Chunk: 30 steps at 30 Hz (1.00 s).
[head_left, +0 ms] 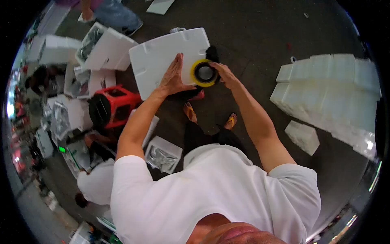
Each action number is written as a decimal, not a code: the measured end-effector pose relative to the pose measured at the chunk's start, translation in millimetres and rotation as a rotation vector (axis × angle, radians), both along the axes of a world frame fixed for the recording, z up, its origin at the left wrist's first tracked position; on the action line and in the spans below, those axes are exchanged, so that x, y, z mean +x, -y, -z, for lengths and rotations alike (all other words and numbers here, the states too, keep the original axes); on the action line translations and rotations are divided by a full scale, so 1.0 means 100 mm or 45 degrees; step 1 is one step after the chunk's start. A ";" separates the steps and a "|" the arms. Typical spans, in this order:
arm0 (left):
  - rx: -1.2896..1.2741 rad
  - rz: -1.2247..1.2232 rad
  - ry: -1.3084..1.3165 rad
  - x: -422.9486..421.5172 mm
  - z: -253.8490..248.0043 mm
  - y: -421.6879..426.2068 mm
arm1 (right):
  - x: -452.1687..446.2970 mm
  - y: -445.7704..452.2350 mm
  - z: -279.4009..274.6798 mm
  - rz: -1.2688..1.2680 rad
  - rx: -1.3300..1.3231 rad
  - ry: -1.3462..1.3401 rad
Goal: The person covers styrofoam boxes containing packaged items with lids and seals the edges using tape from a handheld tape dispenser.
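Note:
A white foam box (148, 55) with its lid on stands in front of me. My left hand (174, 79) is open over its near side, fingers stretched out together and thumb apart. Whether the palm presses on the box, I cannot tell. At the box's right edge, my right hand (224, 74) grips a tape dispenser (198, 82) with a yellow rim and black parts. Part of its grip is hidden behind my fingers.
A red-and-black stool (124, 106) and open foam boxes (107, 51) with silvery contents stand left. Another open box (178, 151) sits near my legs. White foam blocks (325, 95) are stacked right, one loose block (302, 137) beside them. Other people are at left.

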<state>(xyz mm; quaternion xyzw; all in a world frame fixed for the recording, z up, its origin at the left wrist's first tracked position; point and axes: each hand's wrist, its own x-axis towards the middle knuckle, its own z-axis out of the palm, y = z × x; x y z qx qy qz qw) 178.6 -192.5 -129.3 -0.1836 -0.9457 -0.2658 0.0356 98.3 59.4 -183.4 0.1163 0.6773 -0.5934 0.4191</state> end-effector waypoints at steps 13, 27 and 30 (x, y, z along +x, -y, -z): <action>-0.532 0.248 -0.142 -0.27 0.34 -0.39 | 0.84 -1.68 0.34 0.966 -0.357 0.152; -0.576 0.150 -0.085 -0.42 0.43 -0.66 | 0.55 -1.54 0.95 0.806 -0.583 0.232; -0.580 0.108 -0.038 -0.42 0.45 -0.68 | 0.44 -1.50 0.78 0.782 -0.758 0.360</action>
